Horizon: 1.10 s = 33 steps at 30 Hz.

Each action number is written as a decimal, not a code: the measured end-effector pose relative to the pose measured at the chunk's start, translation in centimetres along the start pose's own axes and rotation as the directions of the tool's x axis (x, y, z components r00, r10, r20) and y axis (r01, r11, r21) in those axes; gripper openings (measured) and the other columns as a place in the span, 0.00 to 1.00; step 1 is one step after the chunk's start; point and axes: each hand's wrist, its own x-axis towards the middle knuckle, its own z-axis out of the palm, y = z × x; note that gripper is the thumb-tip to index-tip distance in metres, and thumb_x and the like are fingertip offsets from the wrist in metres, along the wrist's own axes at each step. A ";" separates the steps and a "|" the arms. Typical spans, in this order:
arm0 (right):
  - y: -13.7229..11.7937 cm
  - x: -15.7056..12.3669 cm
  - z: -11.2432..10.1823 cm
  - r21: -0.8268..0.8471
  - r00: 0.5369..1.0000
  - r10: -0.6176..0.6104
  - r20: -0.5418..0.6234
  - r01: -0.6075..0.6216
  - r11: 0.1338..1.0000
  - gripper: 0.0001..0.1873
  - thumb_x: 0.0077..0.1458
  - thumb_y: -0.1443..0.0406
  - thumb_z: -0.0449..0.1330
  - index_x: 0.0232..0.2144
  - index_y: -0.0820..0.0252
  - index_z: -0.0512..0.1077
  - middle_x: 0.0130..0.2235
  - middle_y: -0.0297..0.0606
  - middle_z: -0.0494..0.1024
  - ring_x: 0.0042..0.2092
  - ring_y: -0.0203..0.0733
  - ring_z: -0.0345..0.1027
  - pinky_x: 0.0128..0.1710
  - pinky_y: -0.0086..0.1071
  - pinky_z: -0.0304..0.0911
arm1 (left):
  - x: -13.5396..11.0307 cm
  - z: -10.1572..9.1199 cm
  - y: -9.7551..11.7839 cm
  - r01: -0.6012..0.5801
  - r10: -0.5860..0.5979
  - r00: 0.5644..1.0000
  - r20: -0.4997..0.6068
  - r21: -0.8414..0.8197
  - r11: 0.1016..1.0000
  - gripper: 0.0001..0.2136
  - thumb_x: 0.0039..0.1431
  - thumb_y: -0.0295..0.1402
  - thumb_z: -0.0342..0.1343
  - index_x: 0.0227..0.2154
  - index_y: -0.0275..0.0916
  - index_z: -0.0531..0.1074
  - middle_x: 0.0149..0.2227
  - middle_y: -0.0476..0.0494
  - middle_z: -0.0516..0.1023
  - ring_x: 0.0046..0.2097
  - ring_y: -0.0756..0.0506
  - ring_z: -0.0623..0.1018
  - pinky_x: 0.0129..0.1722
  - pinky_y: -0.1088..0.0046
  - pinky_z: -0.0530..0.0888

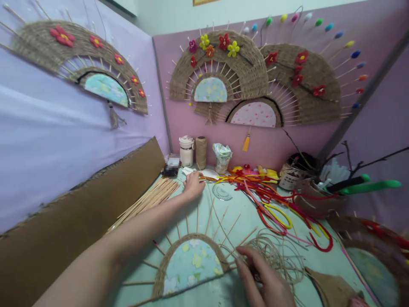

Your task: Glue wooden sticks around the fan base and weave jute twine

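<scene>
On the mint-green table [236, 206], thin pale wooden sticks [152, 197] lie at ten o'clock, partly behind the left forearm [137, 232]; left hand [193, 186] at eleven, grip unclear; half-round blue floral-cloth fan [190, 264] at seven; right hand [263, 277] at five, pinching tan twine [224, 232] beside loose coils [281, 258].

At 6 o'clock, half-round panel [193, 262]: matt, printed cloth by appearance; its rim [162, 266], rough woven twine. Wooden sticks [148, 201] at 8 o'clock: bare, unvarnished-looking. Loose twine [275, 250] toward 5 o'clock: coarse, fibrous. Pipe cleaners [265, 192] at 4 o'clock: fuzzy. Protractor [222, 192] near 5 o'clock: smooth, clear plastic. Wall covering [41, 140] at 9 o'clock: creased, matt cloth.
</scene>
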 end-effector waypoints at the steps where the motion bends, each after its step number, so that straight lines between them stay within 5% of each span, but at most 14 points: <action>1: 0.1 0.1 -0.3 -0.005 1.000 0.008 0.005 -0.008 1.000 0.22 0.61 0.49 0.50 0.39 0.57 0.75 0.30 0.41 0.79 0.28 0.40 0.73 0.21 0.26 0.65 | -0.7 -0.1 0.2 -0.017 0.018 1.000 0.020 -0.024 1.000 0.17 0.51 0.29 0.53 0.46 0.44 0.70 0.54 0.38 0.71 0.60 0.36 0.65 0.55 0.56 0.63; 10: -0.5 1.5 -1.9 -0.076 0.996 0.083 0.035 -0.080 0.994 0.20 0.60 0.51 0.50 0.38 0.59 0.73 0.23 0.34 0.74 0.22 0.38 0.66 0.22 0.28 0.61 | -7.2 -3.0 2.6 -0.092 0.158 0.975 0.159 -0.360 0.929 0.15 0.49 0.30 0.55 0.42 0.44 0.73 0.50 0.43 0.75 0.54 0.43 0.72 0.55 0.66 0.67; 15: 0.1 2.1 -1.8 -0.200 0.996 0.084 -0.015 -0.085 0.976 0.19 0.61 0.54 0.49 0.42 0.62 0.71 0.29 0.40 0.74 0.32 0.43 0.69 0.34 0.34 0.64 | -14.6 -3.8 3.9 0.086 0.133 0.942 0.307 -0.608 0.789 0.11 0.48 0.32 0.57 0.37 0.46 0.73 0.47 0.42 0.76 0.52 0.41 0.73 0.51 0.64 0.69; 18: 0.6 2.3 -1.5 -0.313 0.988 -0.004 -0.153 -0.045 0.949 0.19 0.59 0.58 0.51 0.45 0.65 0.70 0.41 0.49 0.71 0.45 0.51 0.65 0.46 0.42 0.61 | -20.3 -3.3 3.8 0.187 0.108 0.929 0.355 -0.700 0.690 0.11 0.48 0.32 0.59 0.36 0.48 0.73 0.45 0.42 0.77 0.48 0.42 0.75 0.48 0.65 0.70; 21: 0.4 2.3 -1.0 -0.375 0.953 -0.105 -0.283 -0.009 0.927 0.19 0.56 0.60 0.55 0.48 0.63 0.69 0.48 0.52 0.67 0.52 0.55 0.60 0.51 0.48 0.57 | -26.1 -2.9 3.4 0.343 0.087 0.900 0.427 -0.816 0.466 0.11 0.45 0.29 0.61 0.34 0.44 0.74 0.44 0.40 0.77 0.49 0.42 0.75 0.49 0.67 0.70; 23: -0.1 2.1 -0.4 -0.336 0.945 -0.192 -0.264 0.096 0.937 0.17 0.56 0.62 0.55 0.47 0.62 0.69 0.50 0.50 0.67 0.53 0.53 0.59 0.54 0.47 0.55 | -29.2 -2.9 3.1 0.465 -0.037 0.882 0.470 -0.855 0.228 0.14 0.49 0.28 0.60 0.41 0.39 0.72 0.48 0.36 0.76 0.47 0.43 0.76 0.47 0.68 0.71; 26: -0.9 1.6 0.6 -0.211 0.957 -0.287 0.030 0.287 0.934 0.13 0.58 0.67 0.53 0.44 0.60 0.71 0.47 0.46 0.72 0.51 0.47 0.63 0.55 0.42 0.54 | -31.9 -3.4 2.6 0.557 -0.163 0.810 0.563 -0.826 -0.085 0.16 0.50 0.22 0.59 0.44 0.34 0.69 0.52 0.30 0.73 0.43 0.44 0.78 0.42 0.71 0.74; 29: -1.2 1.1 1.7 -0.157 0.900 -0.266 0.346 0.335 0.929 0.12 0.59 0.68 0.52 0.44 0.58 0.71 0.48 0.43 0.75 0.52 0.45 0.64 0.59 0.45 0.47 | -32.0 -3.9 2.0 0.535 -0.252 0.756 0.604 -0.792 -0.293 0.13 0.54 0.17 0.54 0.43 0.32 0.67 0.51 0.28 0.73 0.42 0.44 0.80 0.37 0.74 0.76; 33: -1.0 0.8 2.2 -0.172 0.868 -0.186 0.460 0.293 0.941 0.14 0.59 0.64 0.55 0.48 0.57 0.70 0.49 0.42 0.75 0.53 0.45 0.64 0.59 0.46 0.45 | -30.1 -4.2 1.3 0.490 -0.232 0.733 0.640 -0.733 -0.472 0.11 0.57 0.16 0.49 0.41 0.32 0.66 0.46 0.31 0.75 0.37 0.47 0.80 0.33 0.76 0.77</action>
